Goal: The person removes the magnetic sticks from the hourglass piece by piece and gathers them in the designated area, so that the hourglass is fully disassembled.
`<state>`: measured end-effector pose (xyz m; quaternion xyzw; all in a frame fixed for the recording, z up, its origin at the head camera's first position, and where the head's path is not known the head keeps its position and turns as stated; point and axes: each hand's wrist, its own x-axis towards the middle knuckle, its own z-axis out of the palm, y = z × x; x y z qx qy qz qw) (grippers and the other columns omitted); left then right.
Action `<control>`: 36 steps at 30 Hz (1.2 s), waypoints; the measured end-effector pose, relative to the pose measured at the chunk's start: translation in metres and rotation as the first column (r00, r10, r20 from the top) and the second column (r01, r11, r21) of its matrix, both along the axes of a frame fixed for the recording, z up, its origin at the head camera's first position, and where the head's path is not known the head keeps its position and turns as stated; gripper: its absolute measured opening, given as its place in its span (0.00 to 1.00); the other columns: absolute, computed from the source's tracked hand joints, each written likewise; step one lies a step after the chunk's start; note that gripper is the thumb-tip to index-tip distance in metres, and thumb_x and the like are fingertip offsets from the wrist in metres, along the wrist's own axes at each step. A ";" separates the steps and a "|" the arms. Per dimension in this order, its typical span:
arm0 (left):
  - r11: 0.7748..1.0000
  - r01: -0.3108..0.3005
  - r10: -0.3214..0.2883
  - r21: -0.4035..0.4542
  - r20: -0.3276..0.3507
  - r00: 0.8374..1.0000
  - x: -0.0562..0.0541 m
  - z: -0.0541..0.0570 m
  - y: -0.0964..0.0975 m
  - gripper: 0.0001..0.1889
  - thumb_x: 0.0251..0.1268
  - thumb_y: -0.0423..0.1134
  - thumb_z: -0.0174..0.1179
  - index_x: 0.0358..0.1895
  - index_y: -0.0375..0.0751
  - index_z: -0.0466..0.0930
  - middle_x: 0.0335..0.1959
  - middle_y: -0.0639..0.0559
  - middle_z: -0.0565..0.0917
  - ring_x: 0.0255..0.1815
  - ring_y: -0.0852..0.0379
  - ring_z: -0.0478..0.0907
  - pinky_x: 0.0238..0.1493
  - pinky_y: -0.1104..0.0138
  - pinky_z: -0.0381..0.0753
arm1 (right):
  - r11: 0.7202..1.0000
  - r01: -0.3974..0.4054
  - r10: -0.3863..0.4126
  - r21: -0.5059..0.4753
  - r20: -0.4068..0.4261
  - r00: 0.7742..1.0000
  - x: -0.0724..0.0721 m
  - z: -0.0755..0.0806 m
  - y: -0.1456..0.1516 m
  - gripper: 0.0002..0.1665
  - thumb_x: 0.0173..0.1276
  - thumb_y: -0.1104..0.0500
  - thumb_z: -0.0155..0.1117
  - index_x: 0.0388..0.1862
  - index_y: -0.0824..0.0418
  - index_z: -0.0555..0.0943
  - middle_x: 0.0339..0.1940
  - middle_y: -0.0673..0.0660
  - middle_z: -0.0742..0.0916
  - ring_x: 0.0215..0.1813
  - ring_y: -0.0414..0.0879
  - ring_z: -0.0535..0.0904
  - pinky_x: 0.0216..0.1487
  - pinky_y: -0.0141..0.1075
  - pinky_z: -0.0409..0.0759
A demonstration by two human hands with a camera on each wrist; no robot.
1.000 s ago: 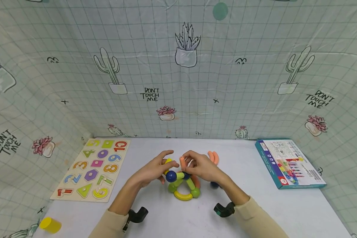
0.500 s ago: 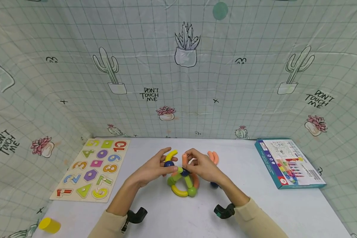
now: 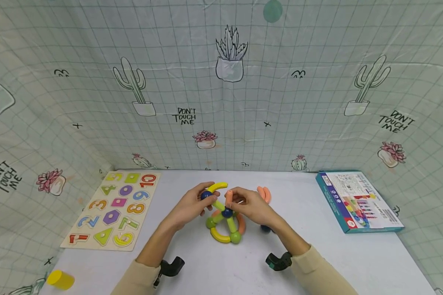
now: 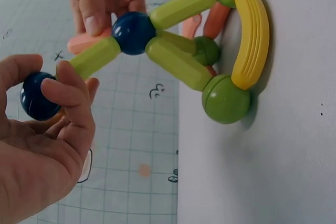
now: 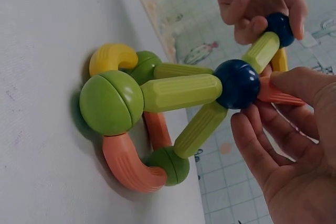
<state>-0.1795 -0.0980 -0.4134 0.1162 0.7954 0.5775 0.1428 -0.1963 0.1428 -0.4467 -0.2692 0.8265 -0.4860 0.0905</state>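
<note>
Your left hand [image 3: 192, 208] is partly closed: its thumb and fingers pinch a shiny dark blue ball [image 4: 32, 98], from which a yellow curved stick [image 3: 219, 186] goes out. Your right hand [image 3: 255, 207] is also partly closed and pinches an orange ribbed stick [image 3: 229, 197], which touches a second dark blue ball [image 4: 134, 33] at the top of the frame. A light green straight stick [image 4: 95, 58] connects both blue balls. Below, three light green legs [image 5: 181, 92] lead to green balls [image 4: 227, 99], and these stand on the white counter [image 3: 221, 272], joined by a yellow curved bar [image 4: 253, 39] and orange curved bars [image 5: 131, 166]. Near your right hand lie two loose orange curved sticks [image 3: 264, 194].
</note>
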 end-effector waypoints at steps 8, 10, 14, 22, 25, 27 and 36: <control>0.992 -0.082 0.074 -0.094 -0.086 0.994 -0.002 -0.005 0.012 0.27 0.76 0.50 0.57 0.73 0.47 0.68 0.24 0.47 0.82 0.18 0.57 0.72 0.20 0.67 0.72 | 0.999 0.031 -0.031 0.009 -0.003 1.000 0.002 0.001 0.000 0.20 0.73 0.48 0.65 0.59 0.54 0.80 0.47 0.46 0.87 0.51 0.41 0.83 0.53 0.40 0.82; 0.987 -0.107 0.094 -0.118 -0.111 0.989 -0.002 -0.006 0.015 0.26 0.76 0.50 0.56 0.72 0.47 0.68 0.21 0.49 0.81 0.14 0.58 0.68 0.18 0.68 0.69 | 0.999 0.031 -0.031 0.008 -0.013 0.999 0.002 0.001 0.000 0.19 0.73 0.49 0.66 0.59 0.54 0.80 0.47 0.47 0.87 0.51 0.42 0.83 0.52 0.38 0.82; 0.978 -0.156 0.134 -0.138 -0.156 0.979 -0.003 -0.007 0.020 0.24 0.76 0.47 0.57 0.70 0.46 0.71 0.19 0.50 0.80 0.14 0.59 0.69 0.16 0.70 0.67 | 0.999 0.039 -0.039 -0.002 -0.033 0.999 0.002 -0.001 -0.001 0.19 0.73 0.51 0.66 0.59 0.56 0.80 0.48 0.50 0.87 0.51 0.44 0.83 0.51 0.37 0.83; 0.957 -0.254 0.220 -0.140 -0.220 0.950 -0.002 -0.008 0.027 0.20 0.72 0.43 0.61 0.64 0.45 0.78 0.21 0.52 0.82 0.16 0.53 0.78 0.16 0.70 0.69 | 0.990 0.093 -0.093 -0.105 0.003 0.996 0.003 -0.004 0.000 0.22 0.72 0.53 0.67 0.61 0.61 0.79 0.55 0.58 0.84 0.48 0.48 0.86 0.48 0.40 0.85; 0.947 -0.287 0.247 -0.147 -0.242 0.938 -0.002 -0.009 0.028 0.19 0.71 0.44 0.63 0.61 0.45 0.80 0.27 0.52 0.85 0.17 0.50 0.80 0.15 0.69 0.71 | 0.992 0.096 -0.098 -0.085 -0.025 0.995 0.003 -0.004 0.002 0.23 0.71 0.51 0.68 0.61 0.59 0.80 0.53 0.54 0.86 0.50 0.45 0.85 0.51 0.37 0.83; 0.941 -0.303 0.261 -0.148 -0.252 0.932 -0.002 -0.010 0.029 0.18 0.71 0.44 0.63 0.60 0.43 0.81 0.31 0.51 0.87 0.18 0.50 0.80 0.15 0.68 0.71 | 0.992 0.086 -0.089 -0.094 -0.026 0.996 0.003 -0.002 0.004 0.23 0.72 0.52 0.67 0.62 0.59 0.79 0.51 0.52 0.86 0.50 0.45 0.84 0.52 0.37 0.83; 0.929 -0.340 0.297 -0.147 -0.254 0.920 -0.004 -0.012 0.032 0.16 0.70 0.44 0.63 0.57 0.44 0.82 0.34 0.55 0.89 0.17 0.51 0.80 0.16 0.68 0.72 | 0.983 0.122 -0.123 -0.134 -0.002 0.992 0.001 0.008 0.034 0.24 0.73 0.56 0.65 0.65 0.49 0.74 0.44 0.54 0.86 0.45 0.48 0.85 0.46 0.38 0.83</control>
